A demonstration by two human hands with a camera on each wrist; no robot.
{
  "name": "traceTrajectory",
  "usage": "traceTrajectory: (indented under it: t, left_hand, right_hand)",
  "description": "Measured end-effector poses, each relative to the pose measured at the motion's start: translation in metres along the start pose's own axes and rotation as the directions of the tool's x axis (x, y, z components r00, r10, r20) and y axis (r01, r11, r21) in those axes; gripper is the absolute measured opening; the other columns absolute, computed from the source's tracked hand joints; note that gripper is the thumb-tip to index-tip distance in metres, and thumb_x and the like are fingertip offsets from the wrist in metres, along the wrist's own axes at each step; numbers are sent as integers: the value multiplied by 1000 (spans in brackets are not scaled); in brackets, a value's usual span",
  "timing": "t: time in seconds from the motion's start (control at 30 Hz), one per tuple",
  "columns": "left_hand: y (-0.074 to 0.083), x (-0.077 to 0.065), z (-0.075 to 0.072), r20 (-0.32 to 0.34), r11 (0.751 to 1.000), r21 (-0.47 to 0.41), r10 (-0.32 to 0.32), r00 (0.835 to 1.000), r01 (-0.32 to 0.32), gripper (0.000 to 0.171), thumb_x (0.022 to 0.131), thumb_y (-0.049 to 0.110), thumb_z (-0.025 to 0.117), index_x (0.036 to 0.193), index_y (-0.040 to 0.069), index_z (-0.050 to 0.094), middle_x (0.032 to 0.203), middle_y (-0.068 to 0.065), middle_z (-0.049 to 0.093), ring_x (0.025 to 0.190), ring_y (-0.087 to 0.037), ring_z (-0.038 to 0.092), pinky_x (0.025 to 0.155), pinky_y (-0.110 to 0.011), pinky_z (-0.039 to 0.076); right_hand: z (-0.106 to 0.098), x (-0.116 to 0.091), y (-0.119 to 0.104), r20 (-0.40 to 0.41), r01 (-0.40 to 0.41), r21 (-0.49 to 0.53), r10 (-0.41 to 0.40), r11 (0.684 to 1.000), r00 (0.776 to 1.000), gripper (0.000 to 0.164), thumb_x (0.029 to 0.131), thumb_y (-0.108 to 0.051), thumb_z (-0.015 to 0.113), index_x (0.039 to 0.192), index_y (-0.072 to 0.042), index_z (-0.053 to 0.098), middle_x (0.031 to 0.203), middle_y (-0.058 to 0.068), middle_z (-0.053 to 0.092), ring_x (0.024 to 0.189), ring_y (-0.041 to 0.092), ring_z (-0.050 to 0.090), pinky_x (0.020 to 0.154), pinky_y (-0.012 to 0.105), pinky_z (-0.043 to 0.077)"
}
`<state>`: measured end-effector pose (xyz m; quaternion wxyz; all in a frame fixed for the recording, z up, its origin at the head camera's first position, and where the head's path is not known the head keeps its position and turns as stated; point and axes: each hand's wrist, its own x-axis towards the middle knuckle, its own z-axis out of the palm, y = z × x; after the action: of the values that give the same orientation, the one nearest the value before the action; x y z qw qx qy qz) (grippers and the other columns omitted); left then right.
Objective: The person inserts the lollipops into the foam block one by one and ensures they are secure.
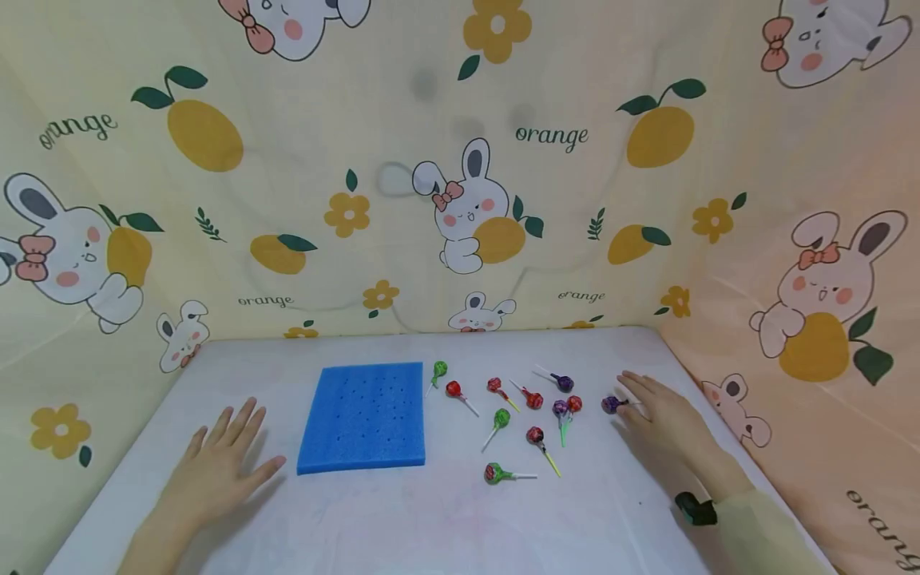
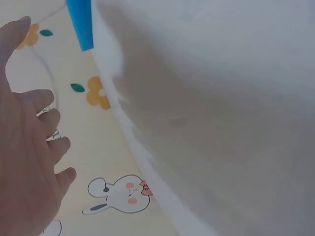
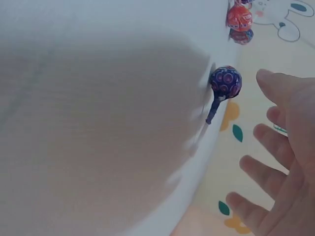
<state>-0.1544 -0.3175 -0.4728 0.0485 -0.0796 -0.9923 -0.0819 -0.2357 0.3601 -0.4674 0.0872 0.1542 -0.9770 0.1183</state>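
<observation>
One white desk (image 1: 359, 527) is enclosed at back and sides by cream backdrop (image 1: 561, 192), printed with rabbits (image 1: 470, 204), flowers (image 1: 496, 36), fruit (image 1: 206, 136).

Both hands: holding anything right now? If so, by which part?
Nothing is held. The left hand is spread and empty; the right hand is near a purple lollipop, but the right wrist view shows them apart.

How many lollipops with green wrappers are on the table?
3. The far green lollipop lies by the far right corner of the blue foam block; the middle green lollipop lies among the others; the near green lollipop, partly red, lies closest to the camera. None seems hidden.
</observation>
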Motion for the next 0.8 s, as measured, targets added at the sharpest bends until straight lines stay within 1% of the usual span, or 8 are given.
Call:
traceTrajectory:
  t: [0.17,0.3,0.5,0.7,0.8]
  left_hand:
    - [5,1,6,-6,999,5,36,999,-36,91,99,63,59,159,-1,36,168,-25,26,150,-53,26,116,-77,19]
    - [9,1,11,-2,997,-6,73,997,-73,88,99,62,59,159,0,39,168,-21,29,151,-51,28,117,-75,21]
    - [14,1,16,-4,993,7,117,993,-117,82,100,60,58,157,2,43,167,-18,33,150,-49,32,117,-73,25]
    - [18,4,20,14,991,3,130,991,-130,80,101,59,58,156,3,45,166,-19,35,149,-50,33,117,-73,26]
    - [21,5,21,11,989,-8,148,989,-148,79,101,58,58,155,1,46,164,-21,38,148,-51,35,115,-74,28]
  right_hand:
    - [0,5,1,41,-23,47,21,999,999,54,100,-22,70,148,-2,56,151,24,52,137,53,46,110,70,39]
    - [2,9,1,54,-38,54,35,998,998,44,100,-21,71,141,-5,63,143,23,60,133,50,53,108,68,42]
    - [5,14,-3,65,-6,42,3,999,998,33,98,-13,73,130,-6,72,130,18,69,125,44,61,105,64,48]
    - [7,18,-2,71,15,14,-16,1000,997,28,97,-9,73,125,-5,74,123,17,71,119,43,64,102,62,51]
    - [8,18,-1,66,27,8,-27,1000,997,26,97,-8,73,123,-5,75,121,16,72,118,43,65,101,62,52]
